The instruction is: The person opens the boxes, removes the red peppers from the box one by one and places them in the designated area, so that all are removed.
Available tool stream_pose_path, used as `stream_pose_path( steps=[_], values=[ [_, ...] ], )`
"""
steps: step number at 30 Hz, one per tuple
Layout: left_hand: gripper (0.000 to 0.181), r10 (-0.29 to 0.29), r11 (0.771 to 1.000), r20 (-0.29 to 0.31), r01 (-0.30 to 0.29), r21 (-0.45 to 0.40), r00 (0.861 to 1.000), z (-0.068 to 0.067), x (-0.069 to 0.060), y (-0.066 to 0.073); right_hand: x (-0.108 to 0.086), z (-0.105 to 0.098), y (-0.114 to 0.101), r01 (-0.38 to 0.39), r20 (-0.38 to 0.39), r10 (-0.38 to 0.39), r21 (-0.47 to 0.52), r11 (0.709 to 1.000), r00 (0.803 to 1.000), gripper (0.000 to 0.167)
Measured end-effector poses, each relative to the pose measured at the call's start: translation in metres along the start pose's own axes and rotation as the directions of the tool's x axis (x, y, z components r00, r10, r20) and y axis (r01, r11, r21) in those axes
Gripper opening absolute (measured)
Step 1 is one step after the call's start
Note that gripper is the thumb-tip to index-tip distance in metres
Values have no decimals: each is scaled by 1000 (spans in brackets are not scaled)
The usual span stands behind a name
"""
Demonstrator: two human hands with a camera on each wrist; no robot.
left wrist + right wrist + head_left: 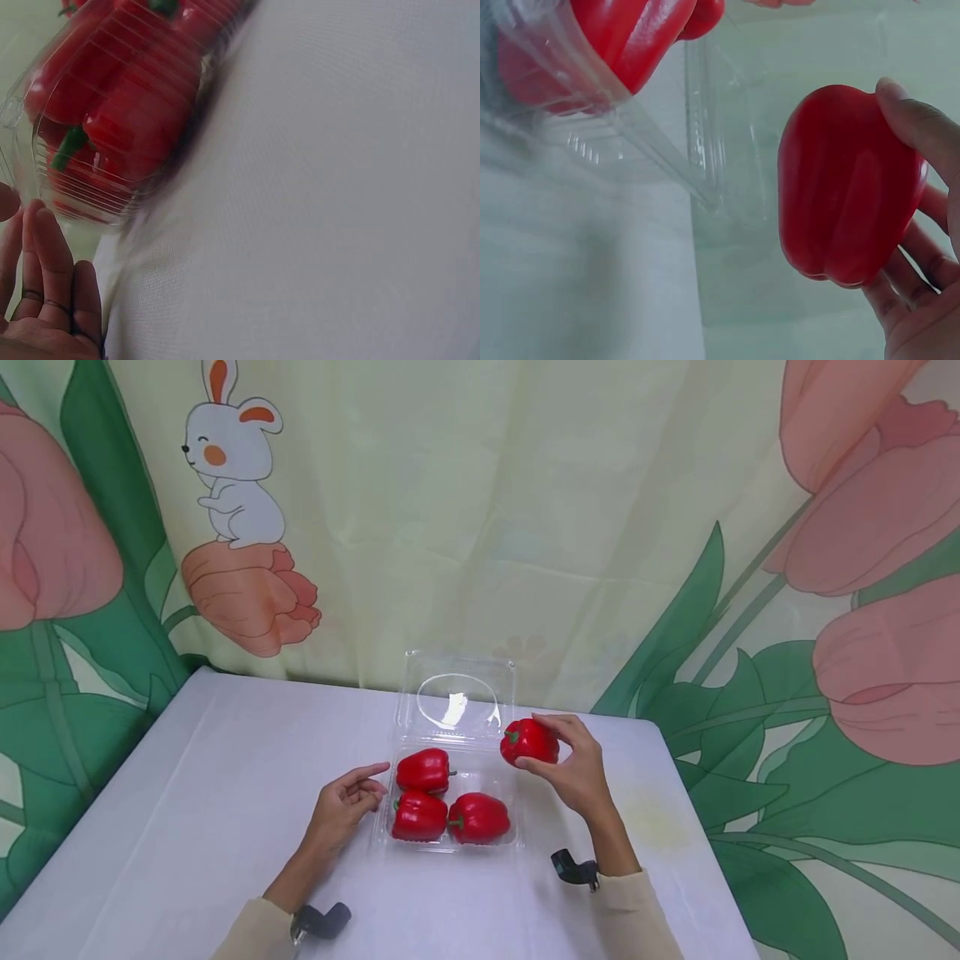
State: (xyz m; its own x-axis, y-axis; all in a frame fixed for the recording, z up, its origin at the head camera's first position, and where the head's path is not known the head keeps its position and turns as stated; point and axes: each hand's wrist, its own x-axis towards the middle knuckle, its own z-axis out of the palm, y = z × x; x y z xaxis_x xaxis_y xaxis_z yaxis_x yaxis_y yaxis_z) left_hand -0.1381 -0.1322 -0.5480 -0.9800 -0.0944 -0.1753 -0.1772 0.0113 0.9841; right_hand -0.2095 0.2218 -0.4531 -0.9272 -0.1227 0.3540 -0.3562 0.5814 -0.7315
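A red bell pepper (529, 741) is held by my right hand (573, 764), thumb and fingers around its sides, above the back right corner of a clear plastic clamshell box (517, 785). In the right wrist view the held pepper (847, 187) hangs apart from the box wall. Three more red bell peppers lie in the box: one at the back left (423, 771), one at the front left (420, 817), one at the front right (480, 818). Beside the box's left edge is my left hand (341, 806), its fingertips by the rim; whether they touch it is unclear.
The box's transparent lid (457, 697) stands open at the back, near a printed curtain (570, 527) behind the table. A white cloth (225, 802) covers the table. Each wrist wears a black camera mount, one on the left (322, 922), one on the right (573, 867).
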Motion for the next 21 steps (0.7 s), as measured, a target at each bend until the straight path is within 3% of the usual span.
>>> stream_pose_path(
  steps=[21],
  values=[
    [43, 23, 999, 15, -22, -35, 1000, -3, 1, -3, -16, -12, 20, -96, -49, 94, -42, 994, 994, 76]
  ],
)
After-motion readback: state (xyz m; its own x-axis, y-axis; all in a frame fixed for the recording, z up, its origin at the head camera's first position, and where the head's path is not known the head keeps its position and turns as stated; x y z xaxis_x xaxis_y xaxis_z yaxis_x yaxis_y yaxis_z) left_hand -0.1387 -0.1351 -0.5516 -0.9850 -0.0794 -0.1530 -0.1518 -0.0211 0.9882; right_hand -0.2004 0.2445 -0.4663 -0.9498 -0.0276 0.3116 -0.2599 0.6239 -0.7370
